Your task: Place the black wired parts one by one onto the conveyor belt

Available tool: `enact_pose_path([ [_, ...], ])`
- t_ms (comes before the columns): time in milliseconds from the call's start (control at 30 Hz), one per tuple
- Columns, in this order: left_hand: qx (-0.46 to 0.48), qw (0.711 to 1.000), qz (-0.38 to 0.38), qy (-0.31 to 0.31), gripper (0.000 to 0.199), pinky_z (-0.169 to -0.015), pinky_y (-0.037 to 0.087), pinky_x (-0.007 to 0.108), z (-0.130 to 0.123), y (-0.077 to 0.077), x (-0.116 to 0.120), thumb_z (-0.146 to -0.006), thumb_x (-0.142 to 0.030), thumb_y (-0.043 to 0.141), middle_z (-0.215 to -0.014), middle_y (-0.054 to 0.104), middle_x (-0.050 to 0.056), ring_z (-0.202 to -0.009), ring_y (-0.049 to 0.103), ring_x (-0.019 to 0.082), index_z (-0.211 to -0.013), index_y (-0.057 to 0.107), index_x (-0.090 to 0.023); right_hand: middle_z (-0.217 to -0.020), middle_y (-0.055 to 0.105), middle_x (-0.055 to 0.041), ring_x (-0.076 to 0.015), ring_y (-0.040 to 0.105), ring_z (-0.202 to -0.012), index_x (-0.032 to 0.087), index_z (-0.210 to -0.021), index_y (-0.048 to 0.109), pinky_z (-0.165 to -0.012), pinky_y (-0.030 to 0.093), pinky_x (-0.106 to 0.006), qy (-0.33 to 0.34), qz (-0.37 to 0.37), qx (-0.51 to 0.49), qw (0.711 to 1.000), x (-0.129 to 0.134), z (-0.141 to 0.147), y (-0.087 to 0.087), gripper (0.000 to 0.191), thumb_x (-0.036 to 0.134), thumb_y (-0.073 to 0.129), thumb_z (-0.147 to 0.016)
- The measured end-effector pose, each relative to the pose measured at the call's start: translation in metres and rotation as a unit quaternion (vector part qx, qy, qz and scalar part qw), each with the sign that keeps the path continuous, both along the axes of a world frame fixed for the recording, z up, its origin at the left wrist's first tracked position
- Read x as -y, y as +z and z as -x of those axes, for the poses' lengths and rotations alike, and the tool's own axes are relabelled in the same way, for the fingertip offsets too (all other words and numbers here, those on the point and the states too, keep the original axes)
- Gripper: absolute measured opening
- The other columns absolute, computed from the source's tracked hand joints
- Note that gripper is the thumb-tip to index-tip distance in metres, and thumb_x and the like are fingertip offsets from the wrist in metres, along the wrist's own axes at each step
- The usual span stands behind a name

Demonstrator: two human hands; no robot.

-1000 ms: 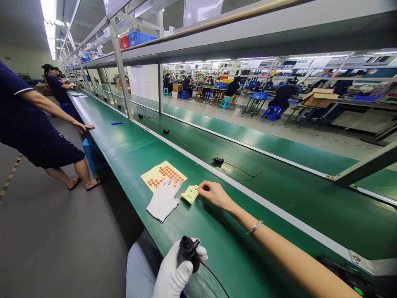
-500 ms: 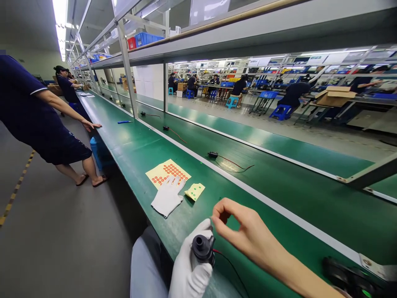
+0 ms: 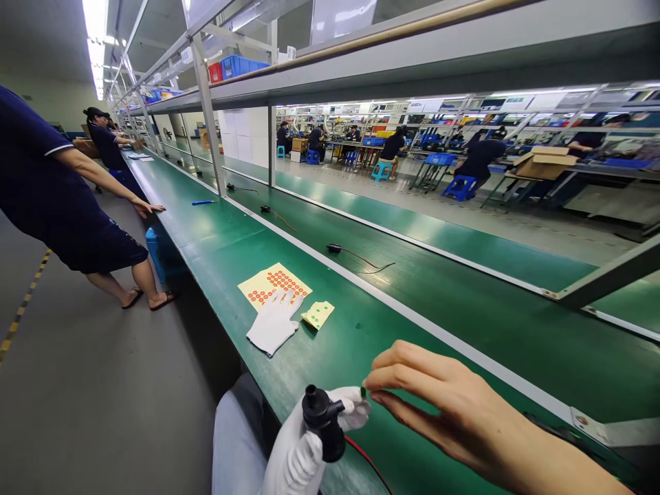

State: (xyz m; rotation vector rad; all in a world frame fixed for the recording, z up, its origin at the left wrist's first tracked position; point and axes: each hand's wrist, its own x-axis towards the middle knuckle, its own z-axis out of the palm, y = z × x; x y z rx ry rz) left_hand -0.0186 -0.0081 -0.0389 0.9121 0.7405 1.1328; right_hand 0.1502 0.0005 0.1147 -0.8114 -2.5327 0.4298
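Observation:
My left hand (image 3: pixel 293 447), in a white glove, is closed around a small black pump (image 3: pixel 324 423). The pump's round nozzle points up, its side spout points right, and a red wire trails from its lower end. Just right of the pump, my bare right hand (image 3: pixel 438 399) pinches a small green round sticker (image 3: pixel 363 392) at its fingertips, beside the gloved fingertips. Ahead on the bench lies a torn yellow sheet with green dot stickers (image 3: pixel 318 314). Next to it a loose white glove (image 3: pixel 274 324) partly covers a sheet of red round stickers (image 3: pixel 289 283).
On the green conveyor belt (image 3: pixel 438 309) lie several black pumps with wires, the nearest pump (image 3: pixel 334 247) ahead. A blue pen-like tool (image 3: pixel 202 202) lies farther along the bench. A person (image 3: pixel 77 185) stands at left, one hand on the bench edge. A metal post (image 3: pixel 206 117) supports the shelf.
The pump has turned in my left hand, so its side spout shows. My right hand has moved down and right, and the green sticker shows now. Pumps on the belt have shifted away to the left.

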Motion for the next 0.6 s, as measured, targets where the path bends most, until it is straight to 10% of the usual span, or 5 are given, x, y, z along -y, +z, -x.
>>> enact_pose_path([
  [267,0.011,1.0,-0.021,0.006,0.053,-0.093,0.055,0.05,0.006,0.009,0.014,-0.073,-0.065,0.075,-0.111,0.076,0.014,-0.106,0.068,0.038,-0.098,0.076,-0.018,-0.087,0.07,-0.0041,-0.017,0.066,-0.072,0.027,-0.1,0.062,-0.063,0.052,-0.027,-0.003,-0.008,0.006,1.0,0.004,-0.002,0.002,0.012,0.016,0.057,-0.097],
  [600,-0.104,0.991,-0.085,-0.024,0.073,-0.108,0.044,0.05,0.023,0.056,0.044,-0.076,-0.07,0.068,-0.129,0.07,0.017,-0.122,0.061,0.039,-0.126,0.067,-0.017,-0.081,0.068,0.0007,-0.0154,0.064,-0.073,0.027,-0.08,0.063,-0.067,0.054,-0.024,-0.11,0.255,-0.078,0.957,0.03,-0.001,0.008,0.015,0.026,0.062,-0.095],
])
